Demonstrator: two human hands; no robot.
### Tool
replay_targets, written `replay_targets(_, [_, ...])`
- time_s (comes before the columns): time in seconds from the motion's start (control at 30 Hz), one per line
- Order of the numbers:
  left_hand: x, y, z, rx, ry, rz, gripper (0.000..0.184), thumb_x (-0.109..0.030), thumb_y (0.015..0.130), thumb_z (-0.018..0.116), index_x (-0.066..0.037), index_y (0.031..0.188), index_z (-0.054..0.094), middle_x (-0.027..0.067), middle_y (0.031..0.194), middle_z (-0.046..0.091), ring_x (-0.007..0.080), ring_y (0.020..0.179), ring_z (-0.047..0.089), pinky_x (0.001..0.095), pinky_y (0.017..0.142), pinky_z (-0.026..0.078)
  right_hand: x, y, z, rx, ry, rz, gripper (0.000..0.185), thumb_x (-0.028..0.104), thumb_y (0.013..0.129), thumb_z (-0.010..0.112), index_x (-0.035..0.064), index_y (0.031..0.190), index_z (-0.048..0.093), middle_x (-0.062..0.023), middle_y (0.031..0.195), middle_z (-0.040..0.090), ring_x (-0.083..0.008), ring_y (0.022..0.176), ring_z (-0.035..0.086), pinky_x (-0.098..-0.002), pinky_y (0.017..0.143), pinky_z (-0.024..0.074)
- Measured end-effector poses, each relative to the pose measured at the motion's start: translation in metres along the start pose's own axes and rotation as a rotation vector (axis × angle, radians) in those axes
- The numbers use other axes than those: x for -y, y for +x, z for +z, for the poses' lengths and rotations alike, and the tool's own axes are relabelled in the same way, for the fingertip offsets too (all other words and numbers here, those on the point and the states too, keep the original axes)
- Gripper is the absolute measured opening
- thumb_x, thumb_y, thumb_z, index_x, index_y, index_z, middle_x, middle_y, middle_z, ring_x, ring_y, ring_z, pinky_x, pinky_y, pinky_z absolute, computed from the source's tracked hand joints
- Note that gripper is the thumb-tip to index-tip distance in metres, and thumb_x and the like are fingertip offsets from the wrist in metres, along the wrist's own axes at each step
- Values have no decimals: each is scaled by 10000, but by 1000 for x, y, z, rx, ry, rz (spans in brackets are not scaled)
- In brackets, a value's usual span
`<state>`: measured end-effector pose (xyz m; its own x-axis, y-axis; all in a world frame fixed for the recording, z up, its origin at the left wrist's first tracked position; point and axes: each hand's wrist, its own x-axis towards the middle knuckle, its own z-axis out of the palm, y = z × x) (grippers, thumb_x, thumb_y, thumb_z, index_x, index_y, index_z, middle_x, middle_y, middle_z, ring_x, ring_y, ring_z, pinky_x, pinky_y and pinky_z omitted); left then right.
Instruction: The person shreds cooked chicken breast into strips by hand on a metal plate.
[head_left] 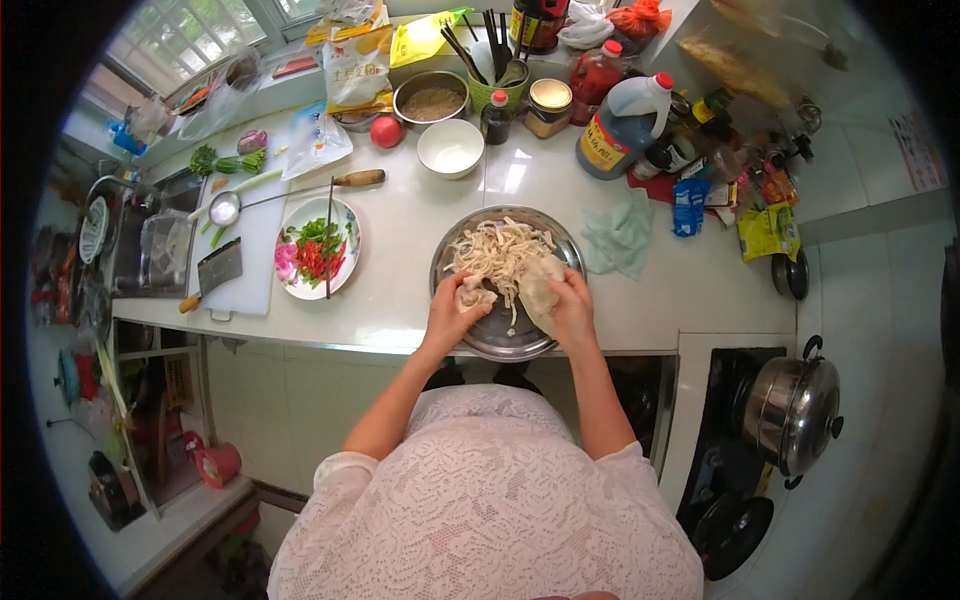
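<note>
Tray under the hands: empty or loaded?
Partly loaded: pale strips are heaped in the tray, with bare metal showing on its near side.

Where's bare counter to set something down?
Countertop between the chopped-vegetable plate and steel tray; also right of the tray, in front of the pale green cloth. Crowded: back, from white bowl to yellow-labelled jug.

And there's your round metal dish (490, 342), shiny, sitting flat at the table's near edge! Across its far half spreads a loose, tangled heap of pale strips (503, 248), cream-coloured, thin and uneven, a few trailing toward you down the middle. You've got a small, crumpled whitish piece (477, 294) on your left, and on your right a broader, floppy pale piece (540, 290), drooping over the dish, beside the heap!
</note>
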<state>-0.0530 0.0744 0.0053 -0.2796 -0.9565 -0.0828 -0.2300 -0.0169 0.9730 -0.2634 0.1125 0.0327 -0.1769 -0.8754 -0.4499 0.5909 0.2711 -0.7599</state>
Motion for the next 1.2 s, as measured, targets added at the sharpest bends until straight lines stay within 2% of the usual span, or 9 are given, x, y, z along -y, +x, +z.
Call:
replay_targets(0.1, [8,1,-5,-13,318,100,600,-79,649,751,-16,1187,493,137,1065,564,312,1036,512,395,917,403,9,-1,-2,-32,174,-82,357,68,874,488,-23,1217,449,-125,1168,544,-203,1072,547,-340,941,437])
replay_targets(0.17, [4,3,-5,-41,385,191,567,-47,655,717,-20,1179,503,147,1054,563,317,1028,507,403,908,395,3,1,-5,-66,-301,-193,470,114,856,565,-28,1278,416,-112,1175,541,-179,1042,548,-280,897,435])
replay_targets(0.23, [12,9,-9,-41,250,159,498,-35,692,686,-21,1162,523,157,1056,558,323,1018,527,390,877,422,-1,-2,-1,-48,-308,-199,493,106,851,576,-32,1293,407,-111,1195,531,-178,1058,539,-282,906,426])
replay_targets(0.43, [8,11,-21,-98,24,-10,337,12,818,607,4,1147,533,112,1109,560,170,957,589,279,809,507,-12,0,-8,-74,-423,-233,483,34,838,576,-38,1291,422,-128,1259,504,-202,1143,504,-310,962,399])
replay_targets(0.53, [-4,3,-21,-70,56,33,374,-37,787,661,5,1137,537,117,1094,541,197,969,573,303,834,493,-14,1,-21,-79,-434,-232,454,3,847,549,-44,1282,427,-140,1277,500,-215,1181,489,-319,992,385])
replay_targets(0.6, [-15,-6,-20,96,315,186,501,-109,730,728,-2,1171,515,147,1127,495,263,1034,529,344,884,459,-15,1,-25,-83,-440,-221,442,0,848,546,-48,1273,434,-141,1266,509,-216,1177,493,-319,992,386])
replay_targets(0.73, [-16,-17,-17,201,473,242,675,-129,683,759,-31,1265,432,193,1198,428,353,1111,455,383,940,415,-19,-1,-32,-191,-450,-246,377,12,834,566,-29,1203,502,-120,1136,578,-194,1050,560,-302,881,457])
replay_targets(1.1, [-11,-10,-23,193,343,137,652,-69,716,706,4,1286,396,193,1163,452,343,1085,477,371,944,405,-17,3,-49,-285,-484,-180,366,56,837,577,-11,1191,507,-76,1170,566,-143,1011,555,-293,834,456])
replay_targets(1.2, [-7,-8,-22,130,339,128,612,-92,730,710,9,1262,424,193,1138,481,340,1051,502,375,919,422,-29,8,-59,-363,-904,-464,386,49,803,602,2,1177,520,-88,1174,557,-198,1000,563,-297,818,465])
